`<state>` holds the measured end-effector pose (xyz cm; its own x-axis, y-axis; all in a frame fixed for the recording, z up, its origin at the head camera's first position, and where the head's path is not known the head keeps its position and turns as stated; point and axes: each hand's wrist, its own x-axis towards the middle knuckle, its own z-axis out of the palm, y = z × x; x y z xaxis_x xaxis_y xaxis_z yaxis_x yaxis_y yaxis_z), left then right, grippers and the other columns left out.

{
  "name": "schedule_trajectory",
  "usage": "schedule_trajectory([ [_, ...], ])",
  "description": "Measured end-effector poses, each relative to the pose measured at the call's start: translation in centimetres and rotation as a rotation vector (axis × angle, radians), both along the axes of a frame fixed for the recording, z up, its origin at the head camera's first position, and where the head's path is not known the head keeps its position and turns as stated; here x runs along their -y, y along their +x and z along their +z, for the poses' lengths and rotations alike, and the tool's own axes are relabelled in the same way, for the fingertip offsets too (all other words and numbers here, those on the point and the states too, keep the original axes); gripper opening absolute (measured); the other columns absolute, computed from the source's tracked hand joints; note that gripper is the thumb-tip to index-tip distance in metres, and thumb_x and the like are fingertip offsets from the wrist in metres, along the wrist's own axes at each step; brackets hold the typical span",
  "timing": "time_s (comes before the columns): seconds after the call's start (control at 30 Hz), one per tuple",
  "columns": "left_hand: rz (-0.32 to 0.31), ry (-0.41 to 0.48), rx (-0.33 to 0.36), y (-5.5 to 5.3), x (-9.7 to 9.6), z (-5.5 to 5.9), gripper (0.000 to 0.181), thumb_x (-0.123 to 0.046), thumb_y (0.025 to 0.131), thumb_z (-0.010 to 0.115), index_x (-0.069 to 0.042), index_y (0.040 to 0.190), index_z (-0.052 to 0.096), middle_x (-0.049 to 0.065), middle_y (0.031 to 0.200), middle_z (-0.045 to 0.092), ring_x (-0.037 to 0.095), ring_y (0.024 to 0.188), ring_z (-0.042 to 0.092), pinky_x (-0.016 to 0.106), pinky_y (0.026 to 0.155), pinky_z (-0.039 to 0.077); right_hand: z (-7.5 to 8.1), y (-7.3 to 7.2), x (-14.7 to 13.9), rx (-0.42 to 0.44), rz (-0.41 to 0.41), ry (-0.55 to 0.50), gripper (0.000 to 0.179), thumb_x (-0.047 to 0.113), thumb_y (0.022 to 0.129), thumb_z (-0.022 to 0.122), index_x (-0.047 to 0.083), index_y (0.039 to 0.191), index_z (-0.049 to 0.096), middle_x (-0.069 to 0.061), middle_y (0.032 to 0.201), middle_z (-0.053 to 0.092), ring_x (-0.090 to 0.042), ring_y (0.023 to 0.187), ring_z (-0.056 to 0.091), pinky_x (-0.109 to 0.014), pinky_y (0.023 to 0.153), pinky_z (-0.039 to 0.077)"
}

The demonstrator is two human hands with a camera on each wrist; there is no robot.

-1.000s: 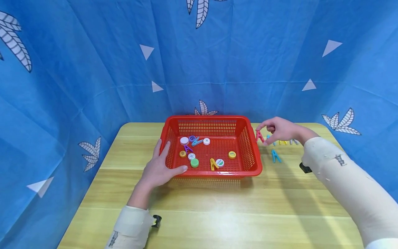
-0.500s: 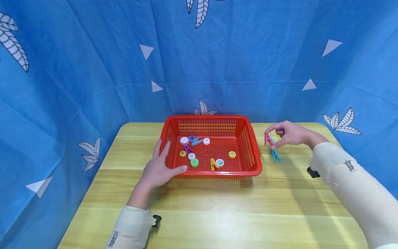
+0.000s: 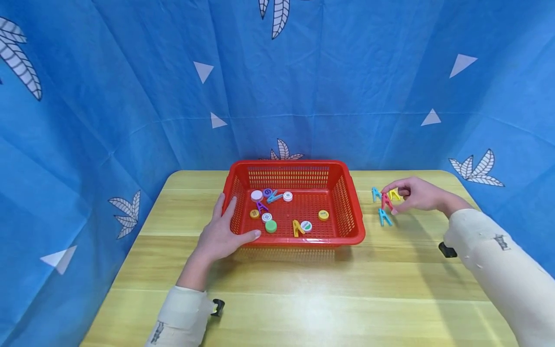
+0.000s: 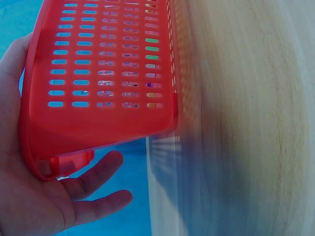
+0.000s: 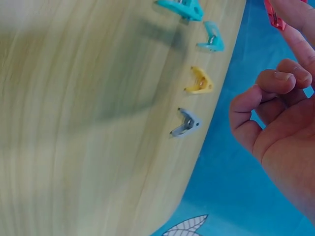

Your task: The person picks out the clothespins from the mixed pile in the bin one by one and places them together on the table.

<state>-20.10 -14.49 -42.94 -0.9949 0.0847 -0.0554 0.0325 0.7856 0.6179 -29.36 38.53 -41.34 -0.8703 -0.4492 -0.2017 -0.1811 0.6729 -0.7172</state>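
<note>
In the head view, my right hand (image 3: 418, 193) pinches a pinkish-red clothespin (image 3: 386, 201) between thumb and index finger, above the right part of the table. Around it are a light-blue clothespin (image 3: 376, 194), a yellow one (image 3: 393, 194) and a blue one (image 3: 384, 217). The right wrist view also shows a grey clothespin (image 5: 186, 123). My left hand (image 3: 221, 237) rests with spread, fairly straight fingers at the front-left corner of the red basket (image 3: 295, 241), thumb along the front rim. The left wrist view shows fingertips (image 4: 109, 162) past the basket's corner.
Inside the basket lie several bottle caps, among them a green cap (image 3: 270, 226) and a yellow cap (image 3: 323, 215). A purple clothespin (image 3: 261, 207), a light-blue one and an orange-yellow one (image 3: 297, 228) lie there too. A blue curtain (image 3: 277, 86) hangs behind the wooden table (image 3: 295, 299).
My right hand has moved right and slightly toward me, away from the basket's right rim, still pinching the pinkish-red clothespin. The left hand and basket have stayed in place.
</note>
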Motion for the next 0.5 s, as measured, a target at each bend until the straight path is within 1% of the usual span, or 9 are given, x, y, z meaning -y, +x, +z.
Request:
schedule_trajectory([
  [0.23, 0.003, 0.007, 0.002, 0.0, 0.0, 0.0, 0.124, -0.062, 0.068, 0.083, -0.021, 0.162, 0.014, 0.005, 0.165, 0.002, 0.035, 0.138, 0.03, 0.053, 0.083, 0.056, -0.6, 0.2, -0.9, -0.005, 0.007, 0.008, 0.057, 0.01, 0.075, 0.088, 0.0, 0.127, 0.065, 0.002, 0.066, 0.023, -0.014, 0.058, 0.029, -0.032, 0.055, 0.034],
  [0.5, 0.006, 0.005, 0.002, 0.0, 0.0, 0.0, 0.124, -0.064, 0.068, 0.082, -0.022, 0.162, 0.014, 0.005, 0.165, 0.002, 0.036, 0.138, 0.03, 0.053, 0.083, 0.056, -1.5, 0.3, -2.0, -0.007, -0.015, 0.028, 0.058, 0.008, 0.074, 0.089, 0.0, 0.126, 0.065, 0.002, 0.067, 0.023, -0.015, 0.059, 0.03, -0.032, 0.056, 0.033],
])
